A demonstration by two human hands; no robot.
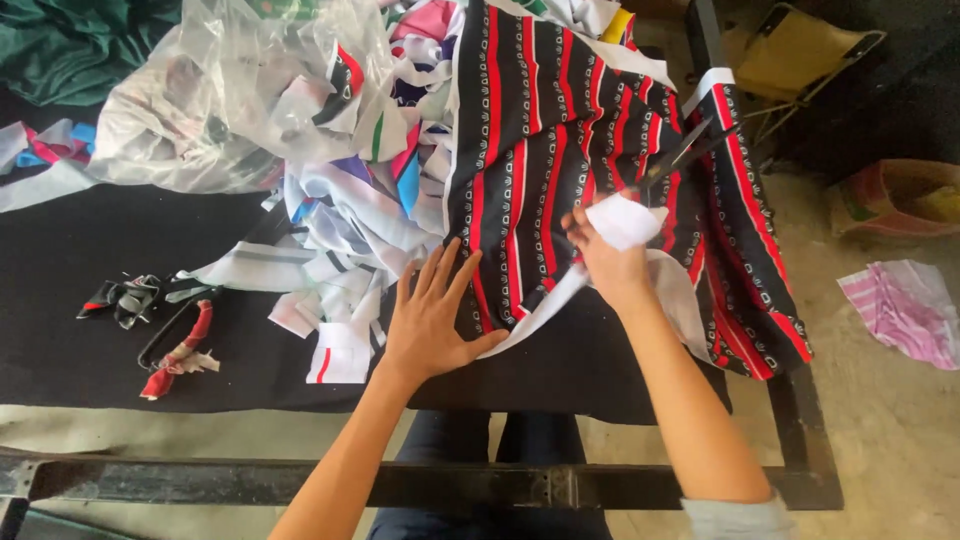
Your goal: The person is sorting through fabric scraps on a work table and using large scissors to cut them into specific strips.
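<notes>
The left hand (432, 318) lies flat, fingers spread, on the striped cloth (560, 150) at the table (100, 240) edge. The right hand (605, 255) is closed round scissors (680, 155), whose open blades point up over the cloth; a white strip (625, 220) covers the grip, so the handles are hard to make out. Left of the cloth a heap of scraps (350, 220) and a clear plastic bag (230, 90) crowd the table. Further left lie small offcuts (125, 298). A pink rag (905, 310) lies on the floor.
</notes>
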